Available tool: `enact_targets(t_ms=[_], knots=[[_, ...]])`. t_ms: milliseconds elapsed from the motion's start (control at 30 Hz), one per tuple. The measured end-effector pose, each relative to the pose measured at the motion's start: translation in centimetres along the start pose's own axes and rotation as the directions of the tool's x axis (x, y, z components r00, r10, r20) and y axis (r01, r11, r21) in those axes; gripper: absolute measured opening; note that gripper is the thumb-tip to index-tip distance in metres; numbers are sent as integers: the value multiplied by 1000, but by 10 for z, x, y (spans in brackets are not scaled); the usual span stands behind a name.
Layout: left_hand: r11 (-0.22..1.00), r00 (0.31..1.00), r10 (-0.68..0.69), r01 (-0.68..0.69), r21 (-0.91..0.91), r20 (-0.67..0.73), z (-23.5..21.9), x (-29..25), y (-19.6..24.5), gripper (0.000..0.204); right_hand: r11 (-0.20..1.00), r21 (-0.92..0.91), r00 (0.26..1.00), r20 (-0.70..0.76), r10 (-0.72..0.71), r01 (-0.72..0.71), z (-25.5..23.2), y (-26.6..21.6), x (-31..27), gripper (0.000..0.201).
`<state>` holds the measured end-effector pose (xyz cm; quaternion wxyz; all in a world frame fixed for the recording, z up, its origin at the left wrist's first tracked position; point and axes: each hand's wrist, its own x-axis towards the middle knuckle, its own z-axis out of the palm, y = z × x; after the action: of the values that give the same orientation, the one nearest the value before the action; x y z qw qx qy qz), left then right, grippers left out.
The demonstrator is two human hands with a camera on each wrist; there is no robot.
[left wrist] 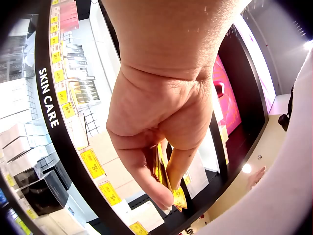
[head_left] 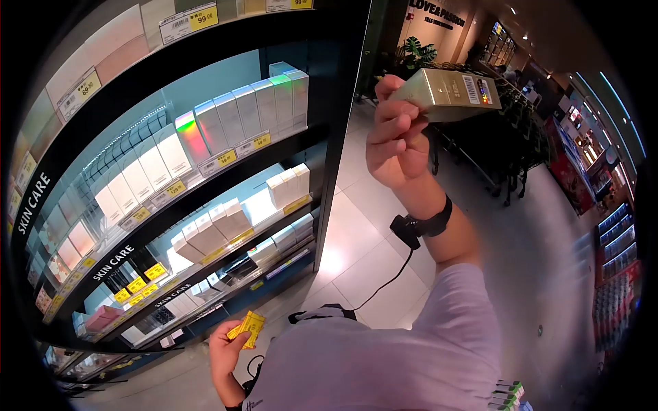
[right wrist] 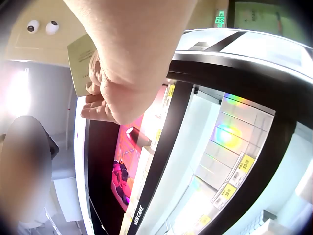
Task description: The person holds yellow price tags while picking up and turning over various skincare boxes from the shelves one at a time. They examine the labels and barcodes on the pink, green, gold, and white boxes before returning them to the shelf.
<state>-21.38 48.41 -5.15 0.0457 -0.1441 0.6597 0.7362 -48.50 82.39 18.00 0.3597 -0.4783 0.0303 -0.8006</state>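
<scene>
My right hand is raised at the upper right of the head view and grips a pale gold box by one end. A barcode label shows on the box's far end. In the right wrist view the same box sticks out beyond the curled fingers. Lower down, near the bottom shelves, my left hand pinches a small stack of yellow price tags between thumb and fingers. Seen from the left wrist, the tags poke out between the fingers, their inner part hidden by the hand.
A black-edged skin care shelf unit fills the left side, with white boxes, silvery boxes and yellow price labels along its edges. Black carts stand beyond the right arm on a tiled floor. A cable hangs from the right wrist camera.
</scene>
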Motion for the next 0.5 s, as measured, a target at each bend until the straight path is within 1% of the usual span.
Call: enact_targets(t_ms=[33, 67, 100, 133, 167, 233, 267, 300, 367, 400, 500], knots=[[1000, 1000, 5, -5, 12, -2, 0, 0, -1, 23, 1000, 1, 1000, -7, -6, 6, -1, -3, -2, 44], [1000, 1000, 11, -11, 25, -9, -1, 0, -2, 22, 984, -159, 995, 54, 88, -79, -5, -7, -2, 43], [1000, 1000, 3, -3, 30, -14, -3, -1, -3, 22, 937, -316, 977, 100, 191, -151, -8, -8, -2, 43], [1000, 1000, 16, -16, 19, -16, -4, 0, -5, 22, 953, -278, 984, 90, 152, -122, -15, -5, -6, 45], [1000, 999, 26, -26, 6, -18, -2, -1, -5, 22, 955, -268, 985, 86, 151, -123, -16, -1, -7, 45], [1000, 1000, 4, -4, 3, -18, 1, -1, -1, 21, 935, -343, 991, 63, 121, -93, -11, 5, -6, 45], [1000, 1000, 0, 1, 3, -17, 4, -3, 2, 22, 924, -360, 985, 67, 161, -127, -11, 3, -5, 47], [1000, 1000, -9, 9, 6, -16, 6, -5, 4, 22, 928, -347, 985, 52, 162, -134, -17, 4, -8, 47], [1000, 1000, -19, 19, -2, -8, 5, -6, 2, 22, 918, -380, 982, 102, 161, -112, -26, 8, -14, 48], [1000, 1000, -8, 8, 12, -15, 4, -6, 0, 22, 905, -361, 972, -13, 235, -224, -11, 8, -7, 44], [1000, 1000, -1, 1, 18, -5, 3, -6, -1, 22, 892, -426, 976, 83, 202, -148, -23, 10, -7, 43]])
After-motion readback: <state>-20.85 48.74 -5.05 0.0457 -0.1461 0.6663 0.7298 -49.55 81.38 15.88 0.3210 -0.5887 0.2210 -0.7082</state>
